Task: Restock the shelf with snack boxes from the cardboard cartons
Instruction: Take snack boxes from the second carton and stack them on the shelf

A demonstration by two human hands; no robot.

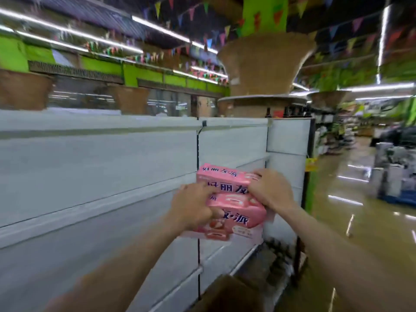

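Two pink snack boxes [227, 181] with dark lettering are stacked one on the other, held in the air in front of the white shelf unit [101, 172]. My left hand [191, 206] grips their left side, fingers curled over the front of the lower box [243, 218]. My right hand [270, 190] grips the right side of the stack from above. A brown cardboard carton [227, 293] shows at the bottom edge, below my arms. The whole picture is motion-blurred.
The white shelf boards [67, 212] run leftward from a dark upright post [198, 221]. The shelf's end panel [288, 136] stands at right. A shiny aisle floor [360, 221] opens to the right, with stacked goods [394, 172] at its far side.
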